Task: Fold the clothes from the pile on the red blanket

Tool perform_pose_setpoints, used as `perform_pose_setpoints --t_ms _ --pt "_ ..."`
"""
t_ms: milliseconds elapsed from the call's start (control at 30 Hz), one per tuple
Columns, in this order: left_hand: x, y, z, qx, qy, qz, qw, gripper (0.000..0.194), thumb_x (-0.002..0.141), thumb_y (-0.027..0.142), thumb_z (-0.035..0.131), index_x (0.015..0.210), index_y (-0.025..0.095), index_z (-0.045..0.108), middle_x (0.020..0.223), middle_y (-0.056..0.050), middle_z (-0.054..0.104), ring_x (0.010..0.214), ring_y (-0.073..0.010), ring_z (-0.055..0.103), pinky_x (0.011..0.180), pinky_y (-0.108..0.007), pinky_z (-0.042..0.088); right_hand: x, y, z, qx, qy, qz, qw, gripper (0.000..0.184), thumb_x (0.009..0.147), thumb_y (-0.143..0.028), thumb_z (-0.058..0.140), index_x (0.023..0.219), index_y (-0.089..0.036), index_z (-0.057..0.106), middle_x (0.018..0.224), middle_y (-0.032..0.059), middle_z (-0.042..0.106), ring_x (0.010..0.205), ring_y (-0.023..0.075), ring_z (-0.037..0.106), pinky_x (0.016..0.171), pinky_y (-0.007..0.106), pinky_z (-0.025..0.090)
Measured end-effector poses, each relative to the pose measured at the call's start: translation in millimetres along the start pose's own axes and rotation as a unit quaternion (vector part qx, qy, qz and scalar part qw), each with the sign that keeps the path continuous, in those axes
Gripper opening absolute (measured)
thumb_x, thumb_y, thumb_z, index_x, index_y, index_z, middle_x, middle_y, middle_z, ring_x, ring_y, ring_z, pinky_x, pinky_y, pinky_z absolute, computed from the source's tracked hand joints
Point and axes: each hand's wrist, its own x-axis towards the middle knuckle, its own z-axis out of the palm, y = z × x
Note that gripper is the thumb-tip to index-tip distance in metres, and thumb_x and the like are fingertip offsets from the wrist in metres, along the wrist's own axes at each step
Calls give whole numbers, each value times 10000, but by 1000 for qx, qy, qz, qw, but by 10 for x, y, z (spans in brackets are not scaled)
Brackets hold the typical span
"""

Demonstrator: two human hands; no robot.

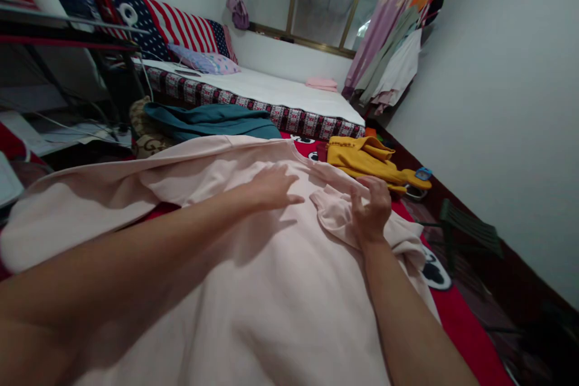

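A large pale pink garment (253, 289) lies spread over a red patterned surface (461, 319) in front of me. My left hand (271, 187) rests flat on the garment near its collar, fingers stretched out and together. My right hand (371, 208) has its fingers curled around a bunched fold of the same pink cloth, at the sleeve on the right side. Both forearms reach in from the bottom of the view.
A yellow garment (362, 157) and a teal one (212, 120) lie beyond the pink one. Behind is a bed (280, 87) with a flag-patterned cushion. Shelving (58, 42) stands left, hanging clothes (398, 66) at the back right, a dark stool (465, 232) by the right wall.
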Motion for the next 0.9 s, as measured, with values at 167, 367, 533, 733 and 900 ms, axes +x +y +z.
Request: perform_pose_setpoints --t_ms 167,367,533,733,900 --pt "-476 271 473 -47 20 77 996 645 900 622 385 1460 303 361 1569 -101 246 1440 -366 163 1118 -610 131 -90 -258 123 35 -259 -119 958 274 867 -421 576 1017 -219 684 1089 79 662 1043 233 573 940 362 424" --pt "-536 221 649 -69 63 72 993 623 906 618 370 1448 310 380 1573 -73 245 1449 -343 154 1135 -603 97 -171 -101 299 -20 -267 -62 962 398 864 -408 558 1196 -205 644 1264 94 613 1162 246 543 1021 397 396" --pt "-525 236 595 -66 63 74 993 645 900 634 353 1453 301 372 1573 -79 244 1446 -341 163 1133 -603 111 -154 -154 360 -115 -284 -98 947 394 940 -376 432 1252 -205 601 1322 114 575 1231 252 494 1047 441 350" --pt "-528 223 602 -57 48 77 994 656 908 631 327 1471 294 334 1578 -86 225 1447 -348 152 1124 -618 111 -249 -629 377 -235 -312 -12 921 367 928 -256 424 1254 -190 579 1396 187 489 1289 354 419 1005 635 274" --pt "-795 282 602 -38 34 79 996 645 929 429 370 1500 150 259 1573 -152 198 1453 -332 138 1144 -578 136 -703 -1006 260 -115 -280 -40 952 428 880 -135 377 1252 -190 580 1363 163 529 1287 291 454 1049 511 322"
